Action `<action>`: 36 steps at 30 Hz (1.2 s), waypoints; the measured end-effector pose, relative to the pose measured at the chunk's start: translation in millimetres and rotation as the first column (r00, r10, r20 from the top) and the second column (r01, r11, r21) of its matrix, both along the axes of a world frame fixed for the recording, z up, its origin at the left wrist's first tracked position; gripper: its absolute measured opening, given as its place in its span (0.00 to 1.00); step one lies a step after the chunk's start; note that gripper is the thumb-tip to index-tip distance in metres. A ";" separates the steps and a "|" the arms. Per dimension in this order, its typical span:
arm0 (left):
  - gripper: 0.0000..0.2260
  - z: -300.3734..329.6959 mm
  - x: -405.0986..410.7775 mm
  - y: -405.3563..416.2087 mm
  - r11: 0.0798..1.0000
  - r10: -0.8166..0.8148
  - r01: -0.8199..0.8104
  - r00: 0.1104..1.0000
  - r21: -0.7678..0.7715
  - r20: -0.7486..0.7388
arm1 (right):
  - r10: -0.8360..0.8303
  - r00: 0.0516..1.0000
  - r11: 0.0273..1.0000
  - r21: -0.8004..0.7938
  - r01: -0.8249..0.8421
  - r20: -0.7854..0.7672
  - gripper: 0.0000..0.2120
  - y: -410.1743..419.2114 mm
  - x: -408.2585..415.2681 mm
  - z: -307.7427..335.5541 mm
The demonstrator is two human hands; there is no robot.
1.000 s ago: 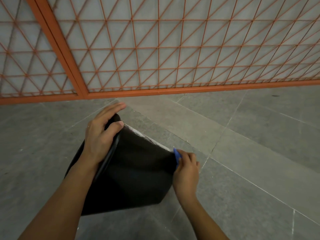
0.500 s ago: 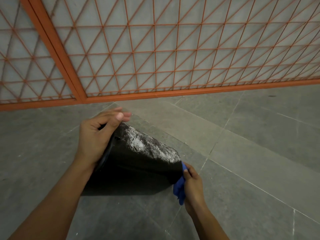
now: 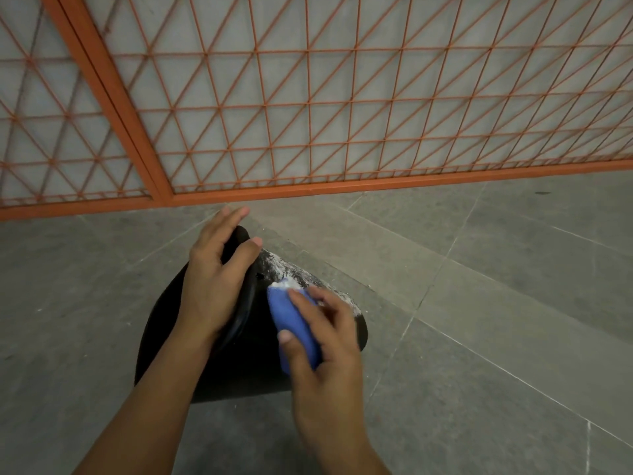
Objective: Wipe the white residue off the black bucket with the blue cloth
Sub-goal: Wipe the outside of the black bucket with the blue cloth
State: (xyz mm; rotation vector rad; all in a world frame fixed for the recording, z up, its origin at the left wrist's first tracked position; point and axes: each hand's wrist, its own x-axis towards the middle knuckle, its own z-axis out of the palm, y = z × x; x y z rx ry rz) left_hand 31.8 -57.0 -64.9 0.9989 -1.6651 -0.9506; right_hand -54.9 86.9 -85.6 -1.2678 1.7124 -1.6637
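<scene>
My right hand [image 3: 325, 341] grips the cloth [image 3: 294, 323], pressing it onto the bucket [image 3: 239, 371] wall, against the white residue [image 3: 301, 281]. My left hand [image 3: 215, 279] clasps the rim. The bucket lies tilted on the grey floor [image 3: 479, 337], near an orange grate [image 3: 308, 97].

The black bucket [image 3: 239, 365] lies tilted on the grey tiled floor [image 3: 496, 337], with open floor to its left, right and near side. Just beyond it, the orange grid fence [image 3: 308, 132] closes off the far side along its bottom rail. The left hand [image 3: 214, 279] covers the rim; the right hand [image 3: 329, 341] and blue cloth [image 3: 294, 320] cover the bucket's side.
</scene>
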 end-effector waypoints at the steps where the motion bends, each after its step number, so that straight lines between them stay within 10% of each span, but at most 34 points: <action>1: 0.20 0.4 0.6 -0.3 1.000 0.010 -0.010 1.000 0.004 -0.007 | 0.021 0.998 1.000 0.017 -0.020 -0.059 0.18 -2.4 3.6 -4.3; 17: 0.19 4.7 3.8 1.7 0.995 0.095 -0.095 0.995 -0.007 0.030 | -0.019 0.992 0.999 -0.037 0.024 0.128 0.19 -16.7 11.1 -21.0; 36: 0.27 5.0 -5.0 12.0 0.994 0.110 -0.106 0.984 -0.033 0.142 | -0.077 0.993 0.996 0.037 0.081 -0.092 0.12 -33.7 -17.4 -7.0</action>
